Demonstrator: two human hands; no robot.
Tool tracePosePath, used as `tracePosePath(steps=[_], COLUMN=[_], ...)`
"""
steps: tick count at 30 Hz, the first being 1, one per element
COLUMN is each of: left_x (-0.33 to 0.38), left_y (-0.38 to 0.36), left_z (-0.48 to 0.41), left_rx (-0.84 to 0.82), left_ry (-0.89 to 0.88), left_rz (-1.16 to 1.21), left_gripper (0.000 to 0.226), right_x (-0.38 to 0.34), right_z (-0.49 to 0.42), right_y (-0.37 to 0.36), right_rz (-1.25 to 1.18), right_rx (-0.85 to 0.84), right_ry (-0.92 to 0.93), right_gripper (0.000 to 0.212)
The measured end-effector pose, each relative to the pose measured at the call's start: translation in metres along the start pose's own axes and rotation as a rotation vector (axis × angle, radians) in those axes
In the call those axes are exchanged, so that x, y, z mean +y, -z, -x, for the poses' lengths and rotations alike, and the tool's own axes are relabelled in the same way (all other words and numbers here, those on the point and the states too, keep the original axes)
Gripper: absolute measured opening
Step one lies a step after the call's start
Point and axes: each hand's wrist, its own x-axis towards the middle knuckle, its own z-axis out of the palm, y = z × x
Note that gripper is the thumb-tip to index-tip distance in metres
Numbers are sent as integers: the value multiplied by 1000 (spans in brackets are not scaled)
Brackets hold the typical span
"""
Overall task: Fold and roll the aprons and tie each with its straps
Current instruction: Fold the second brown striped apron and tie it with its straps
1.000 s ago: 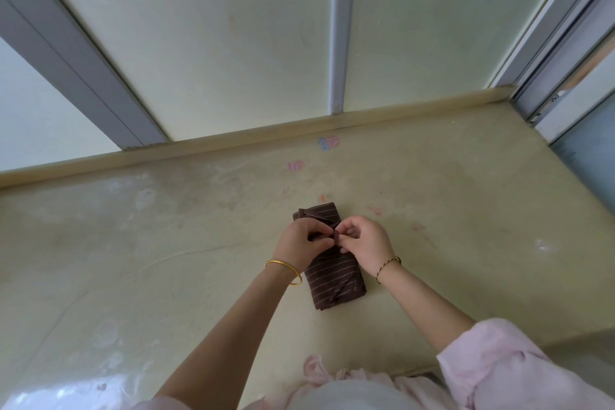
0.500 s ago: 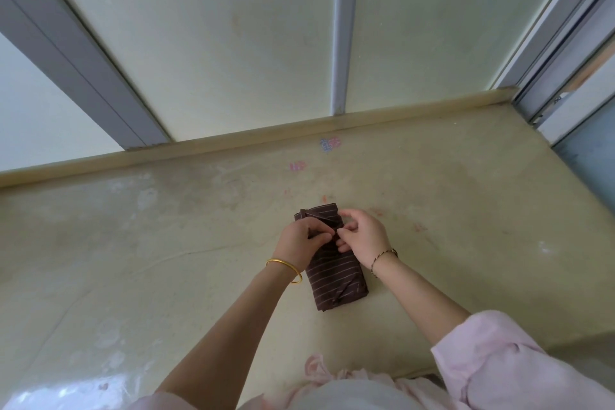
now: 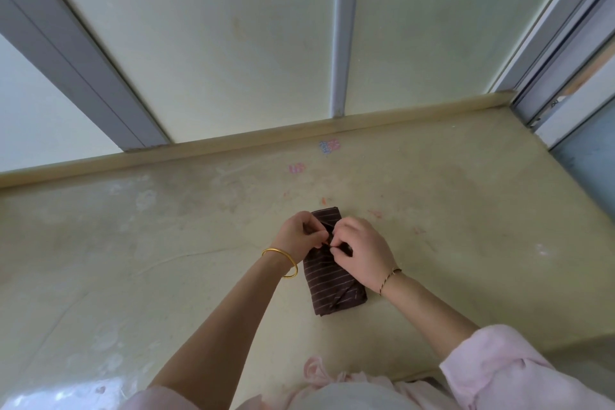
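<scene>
A dark brown apron with thin pale stripes lies rolled into a compact bundle on the yellowish counter, its long axis running away from me. Both hands meet over its middle. My left hand pinches the strap on the left side of the bundle, fingers curled. My right hand pinches the strap from the right, fingertips touching those of the left. The strap itself is mostly hidden between the fingers.
A raised lip runs along the back of the counter, under a window with grey frames. A sliding frame stands at the right. Small coloured marks dot the counter beyond the apron.
Both hands stay on the strap at the bundle's middle, with only small shifts of the fingers. The right hand has edged slightly nearer to me. The bundle has not moved.
</scene>
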Motion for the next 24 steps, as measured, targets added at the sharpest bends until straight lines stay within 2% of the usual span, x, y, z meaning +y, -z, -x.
tracePosePath(steps=[3, 8, 11, 14, 20, 24], left_x=[-1, -3, -7, -12, -13, -12], left_y=[-1, -7, -11, -17, -19, -14], left_z=[0, 3, 5, 6, 7, 10], left_rx=[2, 33, 129, 197, 191, 191], left_ry=[-23, -219, -414, -513, -411, -317], left_rz=[-79, -349, -536, -568, -536, -648], left_gripper=[15, 15, 14, 18, 9, 12], right_x=[3, -4, -3, -3, -1, -5], right_z=[-1, -13, -22, -26, -29, -31], right_y=[1, 7, 9, 10, 11, 13], right_rz=[-112, -432, -420, -376, -370, -202], right_rx=[-52, -72, -208, -315, -345, -391], right_ry=[-15, -293, -350, -315, -346, -269], right_gripper=[8, 17, 26, 26, 24, 18])
